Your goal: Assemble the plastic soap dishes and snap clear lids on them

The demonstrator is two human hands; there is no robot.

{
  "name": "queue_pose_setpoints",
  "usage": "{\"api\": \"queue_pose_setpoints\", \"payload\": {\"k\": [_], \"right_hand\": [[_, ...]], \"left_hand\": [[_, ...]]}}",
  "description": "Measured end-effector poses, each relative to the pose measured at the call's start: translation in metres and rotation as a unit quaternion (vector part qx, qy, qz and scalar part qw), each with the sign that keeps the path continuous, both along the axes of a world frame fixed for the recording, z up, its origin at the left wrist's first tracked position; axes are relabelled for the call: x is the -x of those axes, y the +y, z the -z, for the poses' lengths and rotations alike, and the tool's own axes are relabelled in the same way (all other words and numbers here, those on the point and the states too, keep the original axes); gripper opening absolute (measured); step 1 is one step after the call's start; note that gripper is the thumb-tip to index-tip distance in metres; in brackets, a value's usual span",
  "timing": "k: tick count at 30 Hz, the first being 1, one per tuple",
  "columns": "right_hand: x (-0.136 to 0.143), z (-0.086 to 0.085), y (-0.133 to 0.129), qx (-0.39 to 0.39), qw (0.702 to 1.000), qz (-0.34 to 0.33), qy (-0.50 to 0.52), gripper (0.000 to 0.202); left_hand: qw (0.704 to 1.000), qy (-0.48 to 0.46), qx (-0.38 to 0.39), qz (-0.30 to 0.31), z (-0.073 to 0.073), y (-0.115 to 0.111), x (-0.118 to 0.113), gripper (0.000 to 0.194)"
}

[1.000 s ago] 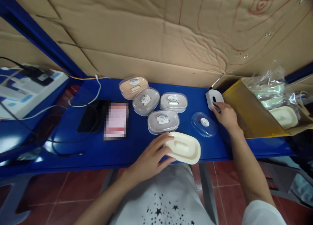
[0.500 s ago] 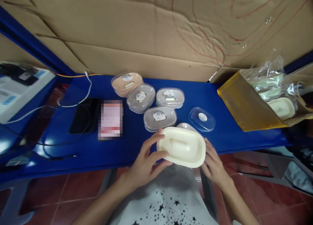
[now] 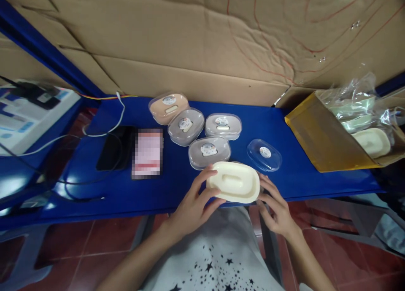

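Observation:
A cream oval plastic dish [image 3: 234, 183] is held up over the table's front edge, tilted so that its hollow side with a raised middle faces me. My left hand [image 3: 198, 204] grips its left end, thumb on the inside face and fingers at the rim. At the right end, my right hand [image 3: 275, 206] has its fingertips against the rim, partly hidden behind it. Just beyond lies a clear oval lid [image 3: 264, 155] with a round label. Behind the dish another item is almost wholly covered.
Several grey lidded oval boxes [image 3: 209, 152] and a peach one [image 3: 168, 108] sit at the table's middle. To the right stands an open carton [image 3: 311, 135] with bagged dishes. A blurred-out phone [image 3: 147, 154], dark flat object [image 3: 114, 149] and cables are on the left.
The cream dish has moved slightly up and away from me, and its tilt has changed a little. Both hands stay at its ends. The whole view has shifted slightly.

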State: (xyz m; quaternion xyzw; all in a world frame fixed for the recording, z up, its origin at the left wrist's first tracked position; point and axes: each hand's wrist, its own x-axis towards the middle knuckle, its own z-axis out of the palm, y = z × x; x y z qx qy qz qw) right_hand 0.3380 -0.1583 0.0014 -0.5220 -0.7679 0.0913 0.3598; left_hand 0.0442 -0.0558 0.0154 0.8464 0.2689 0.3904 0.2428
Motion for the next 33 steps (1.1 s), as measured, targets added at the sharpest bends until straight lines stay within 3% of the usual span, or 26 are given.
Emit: {"api": "queue_pose_setpoints", "payload": {"k": [6,11,15,21,26,31,33], "right_hand": [[-0.011,-0.004,-0.002,0.022,0.997,0.061,-0.043,0.032],[-0.012,-0.011,-0.002,-0.009,0.991,0.132,0.027,0.030],[0.004,-0.017,0.000,0.012,0.996,0.072,0.046,0.027],[0.026,-0.018,0.000,0.049,0.998,-0.010,-0.027,0.032],[0.035,-0.010,-0.001,0.020,0.993,-0.029,-0.113,0.045],[0.018,-0.010,0.009,0.019,0.992,-0.040,-0.115,0.053],[-0.003,-0.011,0.021,0.011,0.994,0.034,-0.099,0.060]], "left_hand": [[1.000,0.005,0.001,-0.008,0.000,-0.014,0.024,0.015],[0.998,0.064,0.019,-0.016,0.007,-0.029,0.040,0.013],[0.994,0.106,0.026,-0.020,0.013,-0.027,0.026,0.010],[0.991,0.076,0.087,-0.060,0.020,-0.016,0.002,0.062],[0.990,0.131,0.034,-0.048,0.019,-0.015,0.002,0.057],[0.987,0.154,-0.001,-0.048,0.017,-0.013,0.007,0.060],[0.987,0.151,0.000,-0.047,0.016,-0.013,0.009,0.060]]}}
